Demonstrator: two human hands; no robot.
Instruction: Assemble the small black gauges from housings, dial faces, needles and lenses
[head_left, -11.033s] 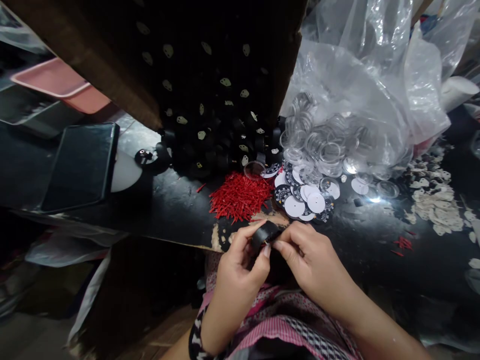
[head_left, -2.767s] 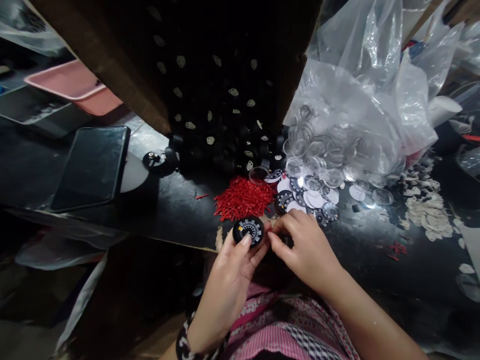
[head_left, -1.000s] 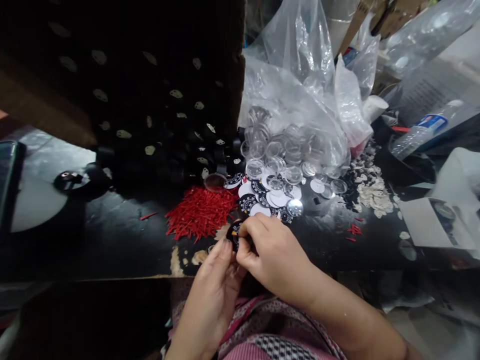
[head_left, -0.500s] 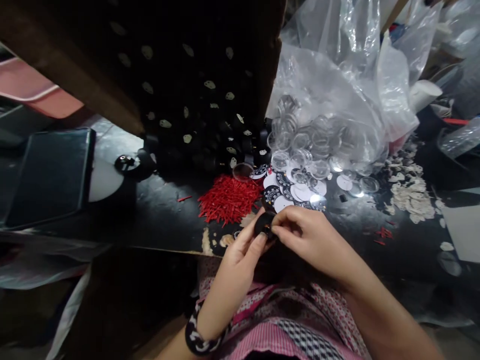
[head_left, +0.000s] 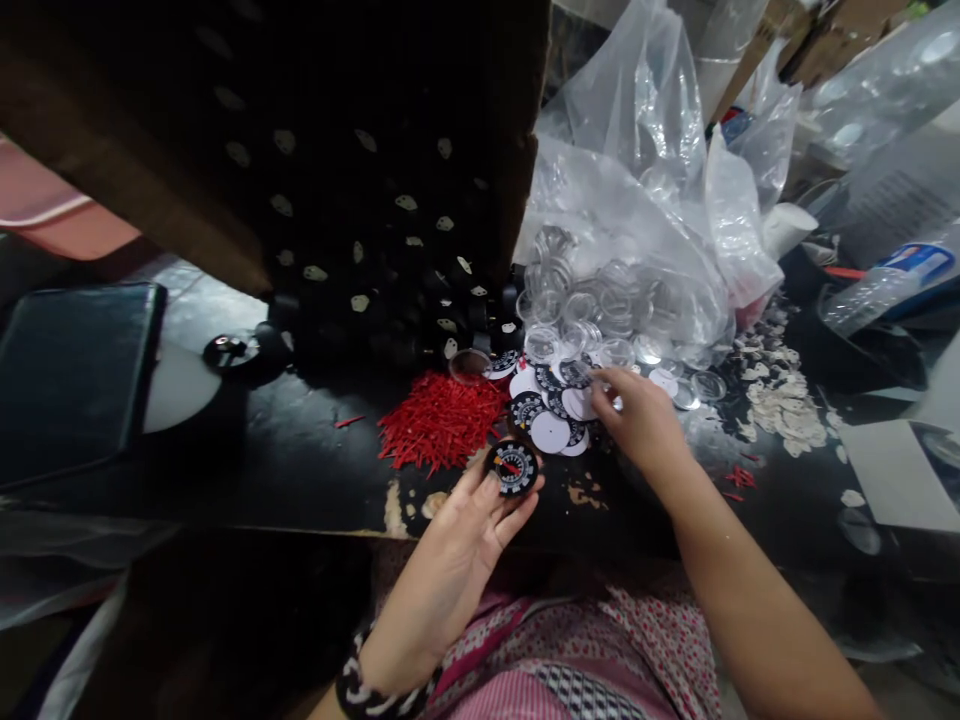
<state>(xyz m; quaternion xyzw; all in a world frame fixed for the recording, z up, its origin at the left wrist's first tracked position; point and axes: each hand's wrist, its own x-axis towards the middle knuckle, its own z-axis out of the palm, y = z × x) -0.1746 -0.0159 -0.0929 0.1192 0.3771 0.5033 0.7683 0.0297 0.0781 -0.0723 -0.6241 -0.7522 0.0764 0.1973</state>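
My left hand (head_left: 465, 530) holds a small round gauge (head_left: 512, 467) between thumb and fingers. Its black dial with white markings faces up, and a red pointer sits across the middle. My right hand (head_left: 643, 415) is over a heap of flat dial discs (head_left: 550, 432), some showing a black printed face, others a white back. Its thumb and forefinger close at the edge of a clear round cover (head_left: 577, 372) lying on the discs; the fingers partly hide it. Left of the discs lies a pile of red pointers (head_left: 442, 420).
Clear round covers (head_left: 615, 300) spill from a plastic bag (head_left: 622, 190) at the back. A big dark box (head_left: 405, 120) with small pale pieces stands at the back left. Pale small parts (head_left: 784, 395) are heaped at the right, and a black tablet-like panel (head_left: 75, 360) lies far left.
My right hand has left the gauge and moved up and right to the clear cover on the discs. My left hand has turned the gauge so its dial and red pointer show.
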